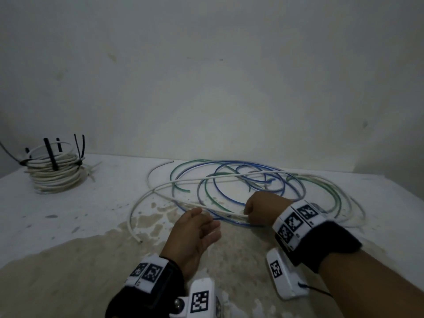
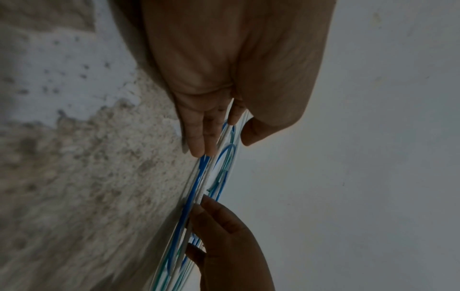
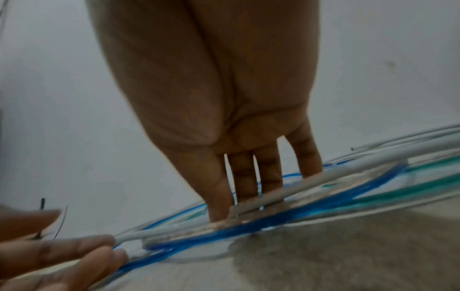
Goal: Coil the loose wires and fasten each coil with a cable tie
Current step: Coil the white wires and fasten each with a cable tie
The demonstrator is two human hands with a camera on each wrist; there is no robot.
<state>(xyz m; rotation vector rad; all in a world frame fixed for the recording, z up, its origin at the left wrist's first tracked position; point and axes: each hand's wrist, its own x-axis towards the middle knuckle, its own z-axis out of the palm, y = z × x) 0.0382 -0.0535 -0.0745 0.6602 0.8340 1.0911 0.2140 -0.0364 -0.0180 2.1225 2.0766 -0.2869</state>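
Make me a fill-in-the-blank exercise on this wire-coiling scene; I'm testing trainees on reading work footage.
1. The finished white coil at the far left is fastened with cable ties coloured ____.
2. The loose wires on the table are white, green and ____.
3. The right hand has the white wire in its grip, and the ____ hand's fingers reach toward the same wire.

Missing words: black; blue; left

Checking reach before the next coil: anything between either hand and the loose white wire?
Nothing visible. The right hand already curls its fingers over the white wire, and the left hand is at the same run with relaxed fingers. Blue wire and green wire loops lie tangled across it, not blocking the grip.
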